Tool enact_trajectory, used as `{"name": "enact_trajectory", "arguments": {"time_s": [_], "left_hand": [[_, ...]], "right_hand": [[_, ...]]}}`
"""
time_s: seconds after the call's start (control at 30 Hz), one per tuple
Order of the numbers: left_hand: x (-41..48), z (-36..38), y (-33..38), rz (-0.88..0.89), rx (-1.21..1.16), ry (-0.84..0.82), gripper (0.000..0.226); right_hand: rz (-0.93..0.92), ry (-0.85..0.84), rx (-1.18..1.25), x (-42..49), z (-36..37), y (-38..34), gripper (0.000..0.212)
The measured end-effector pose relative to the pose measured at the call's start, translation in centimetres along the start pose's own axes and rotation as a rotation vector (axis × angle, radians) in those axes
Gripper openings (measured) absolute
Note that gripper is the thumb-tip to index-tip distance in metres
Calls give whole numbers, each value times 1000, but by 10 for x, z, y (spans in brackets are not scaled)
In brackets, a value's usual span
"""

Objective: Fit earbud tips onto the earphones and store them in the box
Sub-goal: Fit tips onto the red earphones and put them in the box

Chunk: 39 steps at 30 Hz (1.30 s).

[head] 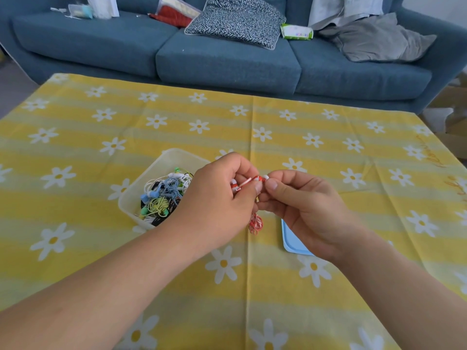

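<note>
Yellow daisy-print tablecloth (328, 152) covers the table before a blue sofa (227, 64), and just above it both my hands meet over the red earphones (257, 178). My left hand (217, 195) has its fingers curled, pinching one earpiece and its thin stem. My right hand (303, 210) pinches a white earbud tip (265, 177) between thumb and forefinger, touching the earpiece's end; whether it is seated I cannot tell. The earpiece lies with its long axis running left to right across my view, its end pointing toward my right hand, so I judge the tip must be pushed leftward along that line. The coiled cable (255, 224) hangs below my fingers. The box (161, 160), holding other earphones, sits just beyond my left hand, nearer that one; its blue lid (290, 241) lies beneath my right hand.
</note>
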<state>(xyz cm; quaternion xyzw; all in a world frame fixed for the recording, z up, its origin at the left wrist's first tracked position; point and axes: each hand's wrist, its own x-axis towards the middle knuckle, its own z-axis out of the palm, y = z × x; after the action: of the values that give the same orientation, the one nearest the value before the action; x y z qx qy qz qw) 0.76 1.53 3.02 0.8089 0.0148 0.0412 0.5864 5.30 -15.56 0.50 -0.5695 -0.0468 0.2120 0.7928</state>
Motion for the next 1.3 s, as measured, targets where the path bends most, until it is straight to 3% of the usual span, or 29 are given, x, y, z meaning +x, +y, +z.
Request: {"name": "enact_trajectory", "arguments": {"time_s": [0.23, 0.5, 1.3], "left_hand": [[-1, -1, -2, -3, 27, -11, 9], [-3, 4, -5, 52, 115, 99, 5], [-5, 7, -6, 117, 103, 135, 8]], "right_hand": [[-40, -33, -105, -1, 2, -1, 9], [-76, -43, -94, -1, 5, 3, 3], [-49, -22, 4, -6, 13, 1, 7]]}}
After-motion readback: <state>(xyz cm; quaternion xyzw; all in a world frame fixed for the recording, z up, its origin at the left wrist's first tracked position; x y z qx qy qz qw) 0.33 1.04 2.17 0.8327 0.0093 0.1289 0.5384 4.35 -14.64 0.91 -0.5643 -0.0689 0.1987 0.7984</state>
